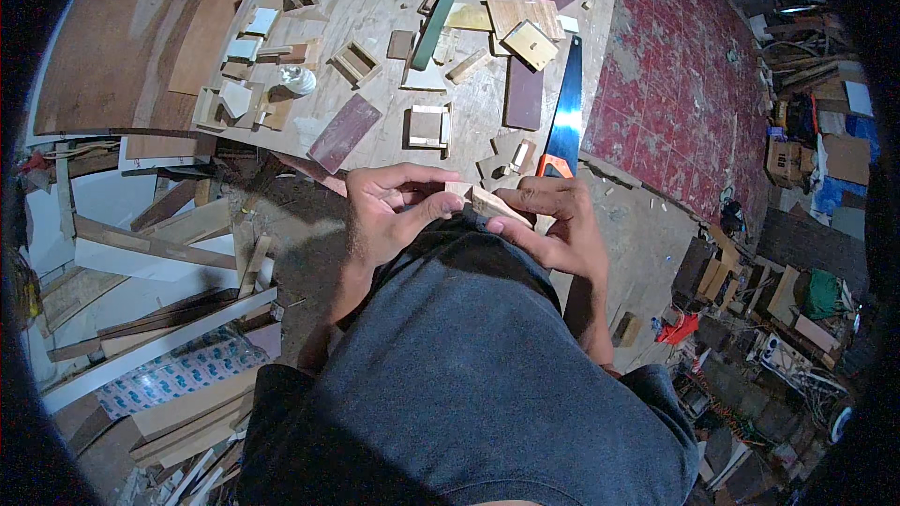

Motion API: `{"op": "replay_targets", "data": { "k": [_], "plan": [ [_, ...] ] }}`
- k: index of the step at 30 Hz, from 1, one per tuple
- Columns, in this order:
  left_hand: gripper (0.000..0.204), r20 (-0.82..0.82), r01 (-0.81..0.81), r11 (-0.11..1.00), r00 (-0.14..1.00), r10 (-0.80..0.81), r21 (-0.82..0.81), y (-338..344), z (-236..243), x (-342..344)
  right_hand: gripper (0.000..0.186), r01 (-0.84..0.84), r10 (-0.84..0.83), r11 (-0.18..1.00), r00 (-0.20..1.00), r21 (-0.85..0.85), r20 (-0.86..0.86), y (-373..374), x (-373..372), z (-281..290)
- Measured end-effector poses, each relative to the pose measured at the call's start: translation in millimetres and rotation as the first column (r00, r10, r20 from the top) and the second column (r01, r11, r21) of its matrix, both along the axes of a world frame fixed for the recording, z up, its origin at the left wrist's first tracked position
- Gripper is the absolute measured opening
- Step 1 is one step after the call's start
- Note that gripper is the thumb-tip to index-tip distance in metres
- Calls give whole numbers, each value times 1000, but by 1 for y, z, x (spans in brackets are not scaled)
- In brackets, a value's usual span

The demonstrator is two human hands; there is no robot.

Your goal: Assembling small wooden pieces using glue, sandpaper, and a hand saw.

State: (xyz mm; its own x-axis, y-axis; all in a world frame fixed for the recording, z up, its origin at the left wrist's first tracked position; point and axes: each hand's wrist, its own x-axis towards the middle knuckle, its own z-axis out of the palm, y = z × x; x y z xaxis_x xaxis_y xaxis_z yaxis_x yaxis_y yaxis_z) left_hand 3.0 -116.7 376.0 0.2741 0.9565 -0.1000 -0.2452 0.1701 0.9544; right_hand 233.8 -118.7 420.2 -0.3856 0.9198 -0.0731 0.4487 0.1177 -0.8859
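Just off the table's near edge, my two hands meet in front of my dark shirt. My left hand (389,215) pinches a small pale wood block (458,189) between thumb and fingers. Facing it, my right hand (558,230) is closed on a short light wood strip (488,203), tilted, its left end against or very close to the block. Whether the two are joined I cannot tell. Beyond my hands, a handsaw (566,117) with an orange handle lies on the table, beside a small wooden piece (507,157).
The wooden table (309,122) carries a small open box frame (356,64), a square wooden assembly (428,126), a reddish board (344,133), a green strip (442,14) and a clear bottle (298,81). Scrap boards (159,244) pile at left; clutter (787,319) lies at right.
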Motion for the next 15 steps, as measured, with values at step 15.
{"op": "replay_targets", "data": {
  "k": [15],
  "plan": [
    [23,-79,-76,993,994,70,-85,-1,8,8,26,21,-14,998,992,52,-127,5,-3,-10]
  ]
}}
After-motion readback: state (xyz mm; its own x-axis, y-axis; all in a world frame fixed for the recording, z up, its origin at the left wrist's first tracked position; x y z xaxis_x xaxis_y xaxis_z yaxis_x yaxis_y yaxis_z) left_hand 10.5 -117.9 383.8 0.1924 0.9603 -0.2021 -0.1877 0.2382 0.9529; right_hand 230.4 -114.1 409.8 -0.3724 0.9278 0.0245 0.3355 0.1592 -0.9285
